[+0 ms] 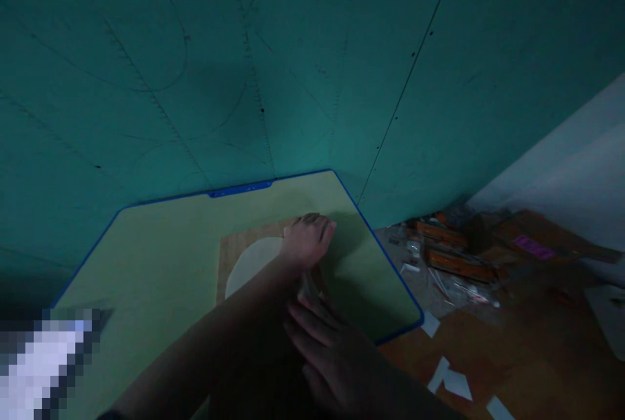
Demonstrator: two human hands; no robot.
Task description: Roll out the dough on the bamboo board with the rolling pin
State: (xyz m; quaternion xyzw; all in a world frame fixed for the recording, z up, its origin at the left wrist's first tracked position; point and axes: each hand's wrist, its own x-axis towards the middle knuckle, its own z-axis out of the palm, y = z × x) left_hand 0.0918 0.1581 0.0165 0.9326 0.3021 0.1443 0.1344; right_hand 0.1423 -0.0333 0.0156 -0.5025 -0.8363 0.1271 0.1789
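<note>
A square tan board [225, 257] lies on the pale tabletop. On it is a thin, whitish piece with a rounded edge [251, 265]; its material is hard to tell in this dim light. My left hand [310, 239] rests at the board's far right part, fingers curled closed, and whatever is under them is hidden. Nearer to me, my right hand [327, 348] has its fingers stretched out, their tips by a pale strip [307, 291] below my left wrist. My left forearm covers much of the board.
The blue-edged table [161, 264] stands against a green wall [303, 81] marked with pencil lines. A blurred-out bright patch [43, 368] is at lower left. To the right, plastic-wrapped orange pieces [459, 264], cardboard [537, 234] and white scraps [456, 383] lie on the floor.
</note>
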